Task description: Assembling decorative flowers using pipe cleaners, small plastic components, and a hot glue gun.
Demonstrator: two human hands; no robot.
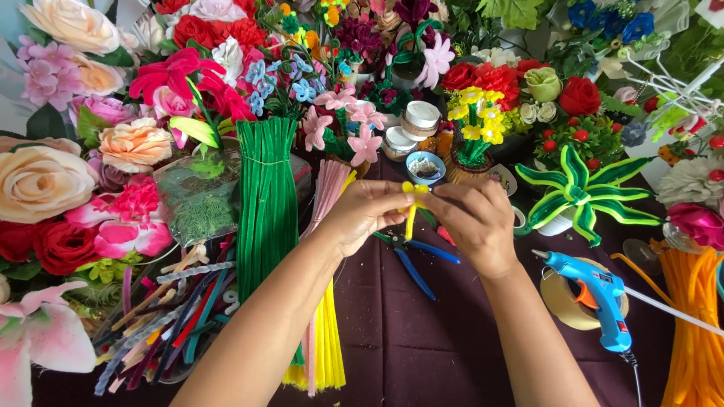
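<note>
Forearms raised over the counter (422, 339), we are pinching a yellow pipe cleaner (412, 207) tight between left hand (362, 215) and right hand (475, 222), steadying it for bending.

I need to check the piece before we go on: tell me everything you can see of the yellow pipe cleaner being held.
The yellow pipe cleaner is thin and fuzzy, bent into small loops at the top with one straight tail hanging down. It is held above the dark purple table, pinched between the left hand and the right hand. Fingers hide its middle. Blue-handled pliers lie beneath, not touching.
</note>
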